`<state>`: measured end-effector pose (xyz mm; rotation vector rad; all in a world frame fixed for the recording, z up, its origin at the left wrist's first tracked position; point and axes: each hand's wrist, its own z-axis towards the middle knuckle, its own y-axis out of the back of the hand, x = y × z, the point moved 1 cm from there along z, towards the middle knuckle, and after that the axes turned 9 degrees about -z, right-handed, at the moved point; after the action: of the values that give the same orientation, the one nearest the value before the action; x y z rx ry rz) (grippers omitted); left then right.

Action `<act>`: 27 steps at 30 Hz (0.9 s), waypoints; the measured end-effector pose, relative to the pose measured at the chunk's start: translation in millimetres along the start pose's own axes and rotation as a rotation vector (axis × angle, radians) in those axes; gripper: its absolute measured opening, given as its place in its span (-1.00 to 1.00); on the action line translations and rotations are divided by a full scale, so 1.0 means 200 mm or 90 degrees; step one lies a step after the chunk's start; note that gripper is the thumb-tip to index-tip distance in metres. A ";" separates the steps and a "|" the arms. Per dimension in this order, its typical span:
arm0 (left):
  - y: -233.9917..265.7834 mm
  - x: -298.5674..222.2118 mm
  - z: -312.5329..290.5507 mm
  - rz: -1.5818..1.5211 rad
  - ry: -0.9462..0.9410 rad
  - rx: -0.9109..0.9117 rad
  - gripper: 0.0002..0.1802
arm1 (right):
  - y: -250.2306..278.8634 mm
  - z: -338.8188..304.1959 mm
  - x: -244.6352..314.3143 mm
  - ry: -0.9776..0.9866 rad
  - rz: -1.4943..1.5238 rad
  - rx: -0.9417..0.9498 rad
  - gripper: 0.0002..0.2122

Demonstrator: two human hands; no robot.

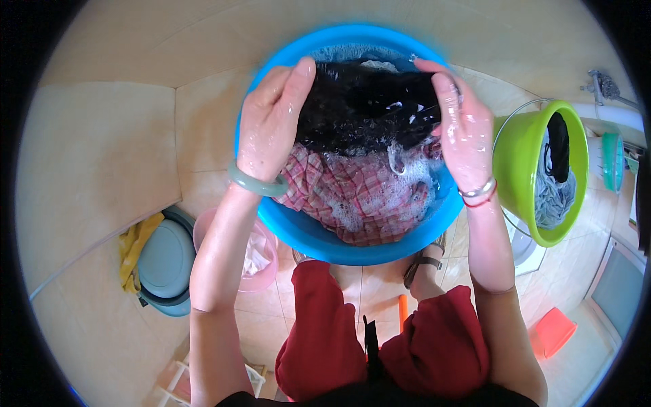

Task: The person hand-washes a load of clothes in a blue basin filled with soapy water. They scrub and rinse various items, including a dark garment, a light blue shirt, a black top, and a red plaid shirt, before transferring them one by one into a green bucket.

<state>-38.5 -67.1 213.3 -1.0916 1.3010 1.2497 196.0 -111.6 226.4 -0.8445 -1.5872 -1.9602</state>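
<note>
A tiled floor (102, 169) carries a blue basin (312, 237) of suds. In it, a wet black garment (366, 108) is gripped at both sides by the left hand (271, 125) and right hand (464, 129), above a checked cloth (359, 197). Rub the held folds together, probably low over the water. A green bucket (515, 163) stands right.

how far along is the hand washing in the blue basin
Midway, it seems. Both hands, left hand and right hand, grip the black garment in the suds. The plaid cloth lies soaped in the blue basin. More clothes sit in the green bucket.
</note>
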 end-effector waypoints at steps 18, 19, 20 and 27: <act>-0.16 -0.88 -0.05 -0.266 -0.156 0.246 -0.56 | 0.44 0.14 0.57 0.265 0.297 -0.050 -0.40; -0.14 -0.81 -0.04 -0.142 -0.108 0.255 -0.56 | 0.39 0.15 0.52 0.227 0.189 -0.039 -0.40; -0.12 -0.72 -0.04 -0.104 -0.058 0.228 -0.60 | 0.31 0.15 0.47 0.217 0.172 -0.007 -0.58; -0.17 0.32 -0.04 0.464 -0.182 0.280 0.20 | -0.40 -0.03 -0.25 0.153 -0.071 0.046 -0.69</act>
<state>-12.6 -76.2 146.8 -0.1001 1.7023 1.4602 172.9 -101.3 135.2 -0.4800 -1.5797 -1.9821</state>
